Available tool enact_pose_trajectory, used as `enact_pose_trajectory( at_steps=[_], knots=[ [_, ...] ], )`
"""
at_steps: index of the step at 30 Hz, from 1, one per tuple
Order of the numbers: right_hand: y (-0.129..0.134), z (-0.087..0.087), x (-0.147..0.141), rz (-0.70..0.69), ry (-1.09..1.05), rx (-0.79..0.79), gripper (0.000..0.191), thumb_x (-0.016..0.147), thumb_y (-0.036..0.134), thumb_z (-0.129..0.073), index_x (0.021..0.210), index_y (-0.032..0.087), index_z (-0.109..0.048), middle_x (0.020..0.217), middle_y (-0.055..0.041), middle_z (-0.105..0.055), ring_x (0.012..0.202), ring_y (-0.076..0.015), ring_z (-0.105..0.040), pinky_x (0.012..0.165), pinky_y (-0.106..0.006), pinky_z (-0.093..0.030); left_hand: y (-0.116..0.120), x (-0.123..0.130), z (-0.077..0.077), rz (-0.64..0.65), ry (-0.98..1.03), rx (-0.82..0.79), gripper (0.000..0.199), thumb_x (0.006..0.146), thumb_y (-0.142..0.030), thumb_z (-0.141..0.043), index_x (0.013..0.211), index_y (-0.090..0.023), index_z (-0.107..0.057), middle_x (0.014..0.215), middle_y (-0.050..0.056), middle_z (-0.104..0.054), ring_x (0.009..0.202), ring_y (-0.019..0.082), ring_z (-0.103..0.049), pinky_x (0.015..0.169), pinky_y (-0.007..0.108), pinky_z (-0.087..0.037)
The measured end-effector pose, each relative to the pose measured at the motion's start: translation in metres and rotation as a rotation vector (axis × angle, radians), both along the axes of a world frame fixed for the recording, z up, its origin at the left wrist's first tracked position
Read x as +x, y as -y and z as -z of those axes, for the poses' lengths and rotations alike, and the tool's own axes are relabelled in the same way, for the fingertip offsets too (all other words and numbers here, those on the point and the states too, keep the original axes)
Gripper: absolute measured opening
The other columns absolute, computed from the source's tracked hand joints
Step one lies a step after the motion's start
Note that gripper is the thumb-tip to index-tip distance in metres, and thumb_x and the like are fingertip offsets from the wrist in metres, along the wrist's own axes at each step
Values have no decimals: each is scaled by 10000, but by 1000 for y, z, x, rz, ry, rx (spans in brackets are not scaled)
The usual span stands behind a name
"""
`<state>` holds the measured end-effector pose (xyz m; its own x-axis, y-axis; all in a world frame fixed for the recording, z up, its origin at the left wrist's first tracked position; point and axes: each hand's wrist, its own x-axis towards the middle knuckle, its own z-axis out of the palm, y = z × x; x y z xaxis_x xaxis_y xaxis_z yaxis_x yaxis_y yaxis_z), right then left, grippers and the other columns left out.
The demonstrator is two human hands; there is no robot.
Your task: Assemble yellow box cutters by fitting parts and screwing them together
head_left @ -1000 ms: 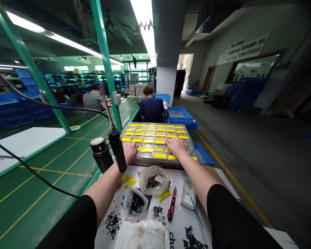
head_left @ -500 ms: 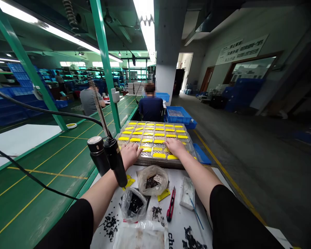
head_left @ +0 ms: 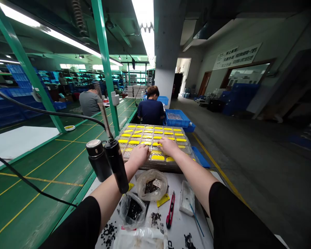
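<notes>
One camera, worn on head of person at bench, faces forward and down. Wide view, bent at edges. Close above left hand [head_left: 139, 155] and right hand [head_left: 169, 146]; tray [head_left: 155, 166] just beyond them, white sheet [head_left: 186, 231] at near edge. Far: seated worker [head_left: 150, 109], pillar [head_left: 167, 69]. Green bench [head_left: 41, 166] left, floor [head_left: 248, 180] right.

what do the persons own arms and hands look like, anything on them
The left hand and right hand are bare, with no gloves. The left sleeve and right sleeve are plain black and short, leaving the forearms uncovered. No markings show on them.
</notes>
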<state>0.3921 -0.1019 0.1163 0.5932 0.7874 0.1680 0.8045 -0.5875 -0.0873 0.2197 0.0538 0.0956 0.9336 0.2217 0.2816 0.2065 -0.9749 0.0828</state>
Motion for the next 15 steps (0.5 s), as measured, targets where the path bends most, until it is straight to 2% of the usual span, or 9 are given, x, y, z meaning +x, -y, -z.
enact_pose_trajectory(
  at_steps=[6,15],
  knots=[
    [-40,-7,-3,-9,-57,-156,353,1067,437,-707,1350,226,-704,1424,-112,-694,1219,-254,-709,1048,-478,-630,5,-7,-1,37,-41,2,360,1081,-445,-693,1327,-183,-703,1358,115,-710,1190,247,-712,1048,482,-631],
    [-35,-14,-1,-14,-95,-228,344,1074,437,-696,1350,233,-703,1410,-106,-700,1190,-244,-716,1024,-462,-641,-13,-9,-11,140,-195,-55,372,1077,-476,-694,1306,-183,-709,1317,108,-722,1149,237,-721,1018,464,-639]
  ],
)
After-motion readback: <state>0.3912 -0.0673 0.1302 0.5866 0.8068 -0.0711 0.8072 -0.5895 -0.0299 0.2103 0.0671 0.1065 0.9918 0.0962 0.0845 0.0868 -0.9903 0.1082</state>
